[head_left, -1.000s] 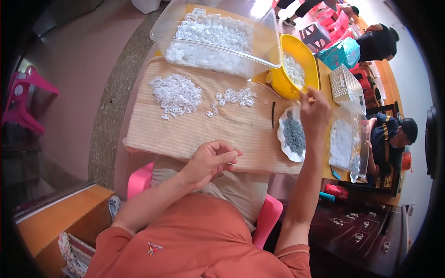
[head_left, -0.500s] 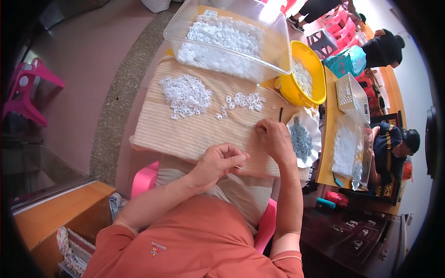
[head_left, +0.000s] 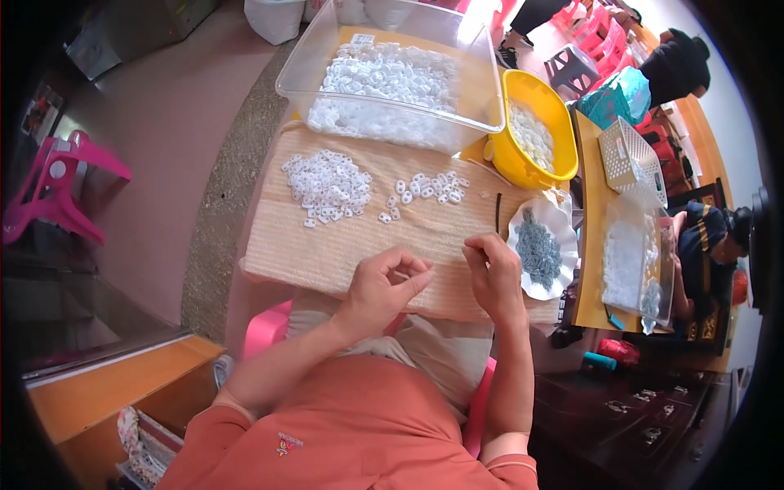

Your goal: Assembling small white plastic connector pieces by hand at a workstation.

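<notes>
My left hand point(head_left: 384, 286) hovers over the near part of the striped cloth point(head_left: 327, 261), thumb and forefinger brought together; anything between them is too small to make out. To its right, my right hand point(head_left: 496, 278) is curled with its fingertips in a pinch, and I cannot see what it holds. Just beyond the right hand a white wavy-rimmed dish point(head_left: 563, 282) contains small grey-blue metal-looking pieces point(head_left: 539, 249). Farther off on the cloth lie a heap of flat white two-holed plastic pieces point(head_left: 327, 186) and a smaller group of rounded white pieces point(head_left: 441, 188).
A clear tub point(head_left: 392, 122) of white pieces stands at the far side, beside a yellow basin point(head_left: 563, 155) with more. A thin black strip point(head_left: 498, 214) lies near the dish. On the right, a person point(head_left: 706, 245) sits by another clear tub point(head_left: 621, 269). A pink stool point(head_left: 61, 184) stands left.
My right hand has drawn back toward me from the cloth, its fingers curling upward. The left hand's finger and thumb look more loosely curled. The whole view has shifted slightly.
</notes>
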Motion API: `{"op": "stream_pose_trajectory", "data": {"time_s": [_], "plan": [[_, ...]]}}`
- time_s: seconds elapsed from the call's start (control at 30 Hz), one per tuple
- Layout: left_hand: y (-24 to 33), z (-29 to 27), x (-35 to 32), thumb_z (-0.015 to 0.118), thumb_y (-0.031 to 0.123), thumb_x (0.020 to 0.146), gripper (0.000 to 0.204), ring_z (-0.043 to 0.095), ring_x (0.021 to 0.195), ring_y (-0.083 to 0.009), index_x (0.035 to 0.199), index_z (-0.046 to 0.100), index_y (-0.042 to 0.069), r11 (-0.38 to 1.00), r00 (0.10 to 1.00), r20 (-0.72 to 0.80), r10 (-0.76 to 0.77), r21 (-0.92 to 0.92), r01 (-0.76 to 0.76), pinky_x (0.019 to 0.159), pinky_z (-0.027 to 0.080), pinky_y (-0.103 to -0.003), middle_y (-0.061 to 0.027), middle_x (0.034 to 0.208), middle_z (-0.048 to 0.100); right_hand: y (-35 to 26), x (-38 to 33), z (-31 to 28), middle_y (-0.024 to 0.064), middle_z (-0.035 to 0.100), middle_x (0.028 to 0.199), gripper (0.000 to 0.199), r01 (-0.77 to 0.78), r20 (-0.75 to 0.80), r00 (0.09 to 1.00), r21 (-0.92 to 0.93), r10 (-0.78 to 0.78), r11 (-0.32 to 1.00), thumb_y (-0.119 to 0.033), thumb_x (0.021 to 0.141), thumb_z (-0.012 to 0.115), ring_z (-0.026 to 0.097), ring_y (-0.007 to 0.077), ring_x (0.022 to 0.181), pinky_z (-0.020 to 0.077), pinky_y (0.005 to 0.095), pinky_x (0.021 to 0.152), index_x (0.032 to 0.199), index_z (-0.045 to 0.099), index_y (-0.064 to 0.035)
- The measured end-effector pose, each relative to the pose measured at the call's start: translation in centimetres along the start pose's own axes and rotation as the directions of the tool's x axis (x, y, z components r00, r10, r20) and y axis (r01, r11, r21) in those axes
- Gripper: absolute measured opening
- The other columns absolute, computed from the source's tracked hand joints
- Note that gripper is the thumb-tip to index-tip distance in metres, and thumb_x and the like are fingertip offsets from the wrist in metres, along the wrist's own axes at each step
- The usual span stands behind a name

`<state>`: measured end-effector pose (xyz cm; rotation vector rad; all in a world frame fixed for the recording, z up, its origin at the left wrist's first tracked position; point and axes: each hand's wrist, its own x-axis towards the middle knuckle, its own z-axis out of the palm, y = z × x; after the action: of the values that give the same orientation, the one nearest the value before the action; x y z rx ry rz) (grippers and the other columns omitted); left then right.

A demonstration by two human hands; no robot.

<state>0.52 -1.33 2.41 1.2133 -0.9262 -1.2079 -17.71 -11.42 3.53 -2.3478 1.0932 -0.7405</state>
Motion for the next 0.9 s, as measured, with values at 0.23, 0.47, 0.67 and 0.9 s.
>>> {"op": "stream_pose_trajectory", "data": {"time_s": [0.23,0.47,0.67,0.9], "plan": [[2.4,0.6,8.2,0.063,0.012,0.081,0.010,0.062,0.082,-0.0302,0.086,0.064,0.003,0.499,0.875,0.191,0.446,0.758,-0.420,0.070,0.051,-0.041,-0.0141,0.085,0.061,0.3,-1.8,-0.3,0.0115,0.061,0.079,0.008,-0.039,-0.125,0.991,0.101,0.051,0.994,0.002,0.082,0.064,0.059,0.0200,0.065,0.0477,0.0276,0.060,0.087,0.059,0.0015],[1.1,2.4,12.0,0.061,0.016,0.081,0.014,0.061,0.089,-0.0317,0.084,0.067,0.004,0.174,0.910,0.320,0.265,0.912,-0.372,0.074,0.052,-0.042,-0.0149,0.089,0.062,-0.8,-2.1,-1.0,0.0128,0.061,0.079,0.009,0.053,-0.010,0.999,0.047,-0.053,0.997,0.001,0.081,0.065,0.060,0.0237,0.068,0.0472,0.0312,0.059,0.087,0.059,0.0008],[0.9,2.8,12.8,0.062,0.018,0.079,0.015,0.061,0.090,-0.0335,0.078,0.066,0.004,0.086,0.932,0.282,0.227,0.948,-0.307,0.075,0.052,-0.046,-0.0161,0.089,0.062,-0.9,-2.3,-1.3,0.0139,0.061,0.079,0.010,0.082,-0.037,0.996,0.069,-0.079,0.994,0.001,0.080,0.065,0.061,0.0265,0.070,0.0478,0.0333,0.060,0.088,0.059,0.0002],[1.1,2.1,12.2,0.054,0.005,0.079,0.012,0.062,0.089,-0.0315,0.083,0.064,0.000,-0.013,0.893,0.374,0.250,0.923,-0.383,0.072,0.053,-0.043,-0.0173,0.088,0.062,-0.8,-2.2,-1.5,0.0138,0.062,0.080,0.009,0.083,-0.033,0.996,0.120,-0.080,0.989,0.001,0.081,0.065,0.061,0.0257,0.068,0.0483,0.0316,0.059,0.087,0.059,0.0006]]}}
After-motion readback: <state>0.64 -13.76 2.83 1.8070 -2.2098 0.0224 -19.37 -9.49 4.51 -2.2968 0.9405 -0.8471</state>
